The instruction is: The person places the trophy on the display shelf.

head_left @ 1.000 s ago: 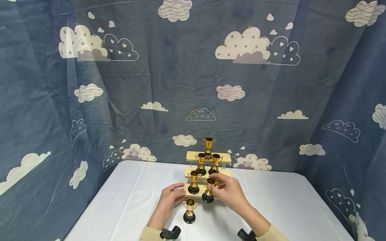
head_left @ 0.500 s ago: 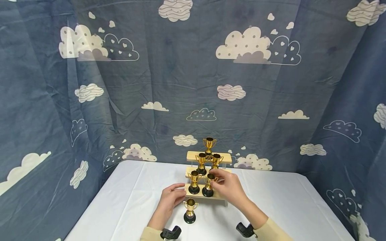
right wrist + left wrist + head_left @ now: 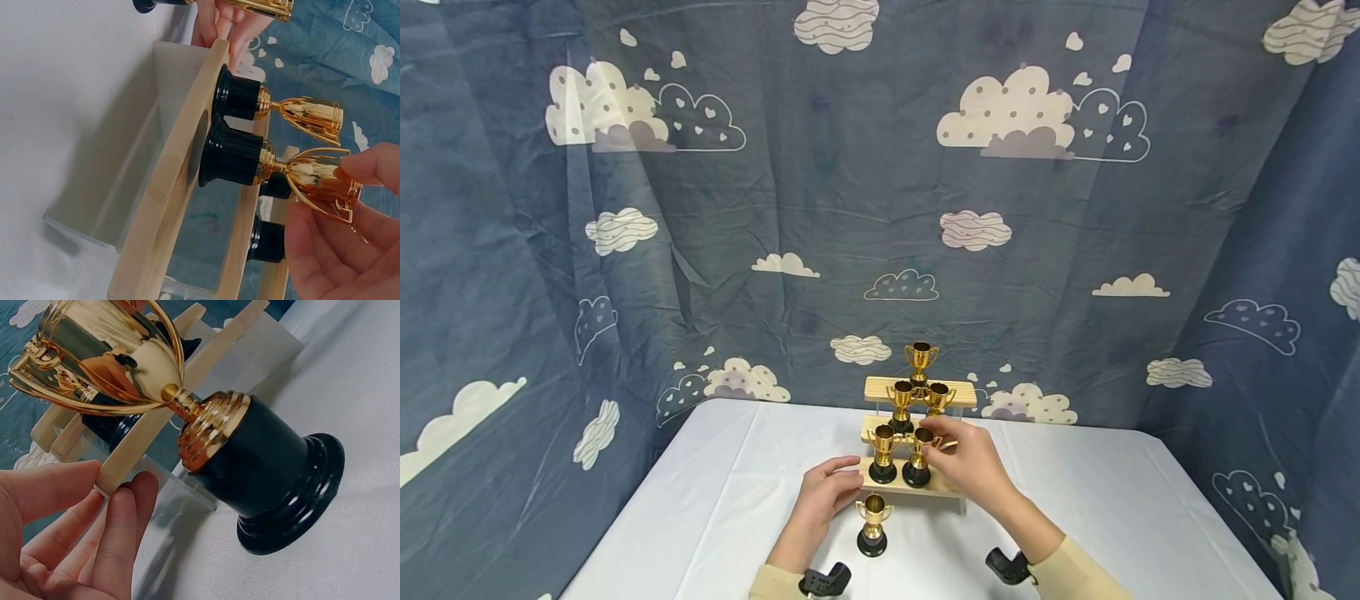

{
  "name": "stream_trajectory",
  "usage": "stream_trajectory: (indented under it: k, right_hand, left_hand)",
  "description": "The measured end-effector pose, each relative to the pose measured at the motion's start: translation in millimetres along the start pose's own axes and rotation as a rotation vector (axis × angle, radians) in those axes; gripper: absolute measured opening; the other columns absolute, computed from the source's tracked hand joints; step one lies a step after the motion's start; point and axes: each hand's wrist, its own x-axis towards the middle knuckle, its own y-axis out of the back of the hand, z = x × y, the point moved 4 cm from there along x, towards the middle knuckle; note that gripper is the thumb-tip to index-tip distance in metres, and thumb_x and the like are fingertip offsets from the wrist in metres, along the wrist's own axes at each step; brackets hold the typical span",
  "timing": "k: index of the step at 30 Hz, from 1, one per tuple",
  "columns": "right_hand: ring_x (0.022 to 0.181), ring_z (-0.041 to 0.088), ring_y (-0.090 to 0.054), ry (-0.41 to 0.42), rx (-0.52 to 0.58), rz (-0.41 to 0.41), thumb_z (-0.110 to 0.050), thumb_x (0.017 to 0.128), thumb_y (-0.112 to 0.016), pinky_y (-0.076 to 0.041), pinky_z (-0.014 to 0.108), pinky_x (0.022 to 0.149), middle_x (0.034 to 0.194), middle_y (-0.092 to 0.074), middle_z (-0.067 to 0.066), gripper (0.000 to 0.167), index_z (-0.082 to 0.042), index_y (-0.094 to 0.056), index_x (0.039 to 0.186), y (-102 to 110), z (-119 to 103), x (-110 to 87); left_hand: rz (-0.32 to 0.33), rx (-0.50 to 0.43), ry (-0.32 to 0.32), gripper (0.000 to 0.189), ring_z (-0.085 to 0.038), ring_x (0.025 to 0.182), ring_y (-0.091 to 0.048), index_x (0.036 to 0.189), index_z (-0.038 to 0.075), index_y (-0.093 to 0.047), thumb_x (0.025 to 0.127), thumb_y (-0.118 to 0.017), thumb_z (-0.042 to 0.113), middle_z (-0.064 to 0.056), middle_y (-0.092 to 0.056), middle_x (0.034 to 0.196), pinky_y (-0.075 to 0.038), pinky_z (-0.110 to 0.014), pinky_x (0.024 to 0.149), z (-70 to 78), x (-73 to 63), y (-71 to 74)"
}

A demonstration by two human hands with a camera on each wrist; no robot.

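Note:
My right hand (image 3: 968, 467) pinches a small gold trophy cup (image 3: 916, 476) by its bowl, thumb on one side and fingers on the other. In the right wrist view, that trophy's black base (image 3: 232, 153) is right at the board of the lowest shelf, beside another trophy (image 3: 244, 97). My left hand (image 3: 829, 496) grips the left end of the lowest wooden shelf (image 3: 946, 488) between thumb and fingers. One more trophy (image 3: 872, 533) stands upright on the table, in front of the shelf and just right of my left hand.
Three wooden boards on clear supports form a stepped stand. A single trophy (image 3: 920, 360) tops the upper board (image 3: 962, 392), and two trophies (image 3: 900, 404) stand on the middle one. White cloth (image 3: 722, 492) covers the table; a blue cloud-patterned curtain (image 3: 865, 183) hangs behind.
My right hand has moved the held trophy back and up from the lowest shelf's front edge to over the board, beside the left trophy. My left hand has stayed at the shelf end.

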Motion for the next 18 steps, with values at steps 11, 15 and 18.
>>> stream_trajectory:
  k: [11,15,18]
  right_hand:
    - [0.08,0.005,-0.068,0.003,-0.004,-0.007,-0.006,0.082,-0.078,-0.057,0.02,0.071,0.097,-0.073,-0.006,0.035,-0.016,-0.074,0.115,-1.6,2.0,0.3]
    - [0.079,0.005,-0.067,0.0,-0.004,-0.017,-0.006,0.082,-0.078,-0.057,0.02,0.071,0.096,-0.073,-0.006,0.035,-0.011,-0.073,0.117,-3.2,3.9,-0.3]
    - [0.078,0.004,-0.067,-0.006,-0.004,-0.024,-0.006,0.083,-0.077,-0.058,0.021,0.071,0.097,-0.073,-0.007,0.035,-0.01,-0.073,0.118,-4.2,5.0,-0.8]
  left_hand:
    - [0.005,0.007,0.01,0.05,-0.018,0.092,-0.071,0.13,-0.006,-0.062,0.082,-0.074,-0.003,-0.017,-0.073,0.106,-0.059,-0.033,0.085,-1.6,1.1,0.8]
    - [0.0,0.011,0.004,0.05,-0.018,0.092,-0.071,0.13,-0.006,-0.062,0.082,-0.074,-0.002,-0.018,-0.072,0.108,-0.059,-0.033,0.086,-1.5,1.0,0.6]
    - [0.002,0.006,0.003,0.049,-0.018,0.091,-0.071,0.13,-0.006,-0.062,0.082,-0.074,-0.002,-0.017,-0.072,0.107,-0.059,-0.033,0.086,-1.1,1.2,0.6]
